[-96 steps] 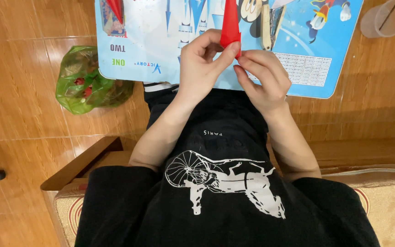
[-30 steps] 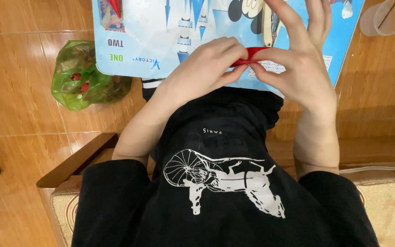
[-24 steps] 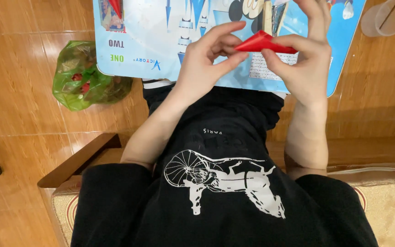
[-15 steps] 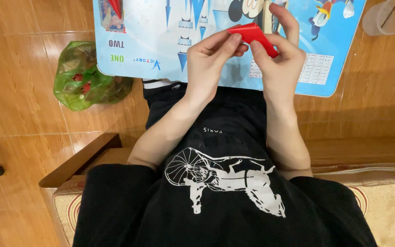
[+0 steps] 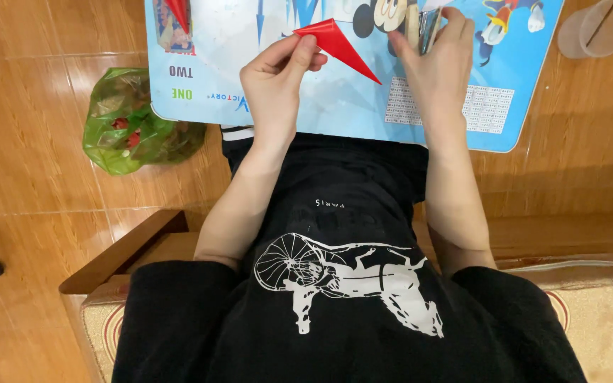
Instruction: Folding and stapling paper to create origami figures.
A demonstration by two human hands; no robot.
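Head view, looking down. The left hand (image 5: 278, 85) pinches a folded red paper piece (image 5: 336, 44), a glossy, sharply creased narrow triangle, between thumb and fingertips at its wide end; its grip is narrow and closed on the paper. The triangle's tapered point runs toward the right hand and hangs just above the light-blue laminated cartoon-printed board (image 5: 335, 106) that lies across the person's lap.

The right hand (image 5: 438, 60) rests at the far edge of the board, fingers curled around a small pale upright object (image 5: 414, 25) with a shiny side; the kind of object cannot be told, and the grip is closed around it.

The board is flat, smooth and rounded at its corners. Another red paper piece (image 5: 177, 13) lies at its far left corner.

On the polished orange-brown wooden floor (image 5: 30, 142) sits a crumpled translucent green plastic bag (image 5: 133, 124) holding red scraps, near the board's left edge. A translucent plastic cup (image 5: 597, 28) stands on the floor, off the board's right corner.

The person wears a black fabric shirt (image 5: 349, 284) with a white print.
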